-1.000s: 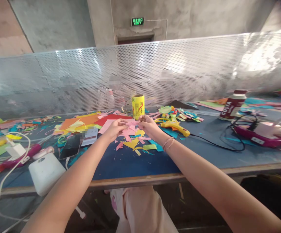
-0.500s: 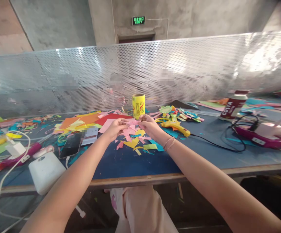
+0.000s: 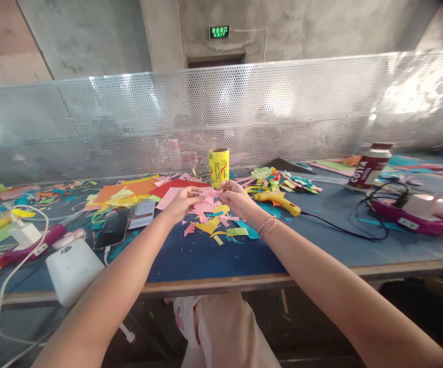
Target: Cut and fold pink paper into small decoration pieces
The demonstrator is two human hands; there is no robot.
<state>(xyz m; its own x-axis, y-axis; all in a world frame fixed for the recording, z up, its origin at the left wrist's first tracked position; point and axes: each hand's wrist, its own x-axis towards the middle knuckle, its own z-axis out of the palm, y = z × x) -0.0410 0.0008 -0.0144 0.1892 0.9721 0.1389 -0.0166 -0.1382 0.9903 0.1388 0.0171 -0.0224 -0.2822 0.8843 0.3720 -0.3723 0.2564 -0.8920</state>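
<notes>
Between my two hands is a small piece of pink paper [image 3: 209, 193], held just above the table. My left hand [image 3: 185, 203] pinches its left side, and my right hand [image 3: 236, 198] has its fingers closed on the right side. Pink, yellow and blue paper scraps [image 3: 209, 226] lie beneath and in front of my hands. Directly behind them stands a yellow cardboard tube [image 3: 218, 166], upright. To the right of my right hand rests a yellow glue gun [image 3: 278, 200] with a black cord.
At left lie a phone [image 3: 111, 230], a white box-shaped device [image 3: 73, 271] and a purple power strip [image 3: 54, 235] with white cables. A Costa bottle [image 3: 370, 166] and another purple power strip [image 3: 409, 217] stand at right. A perforated metal screen [image 3: 137, 122] rises behind the table.
Almost nothing differs. Both hands keep their grip on the pink paper in nearly the same place; the view has shifted very slightly.
</notes>
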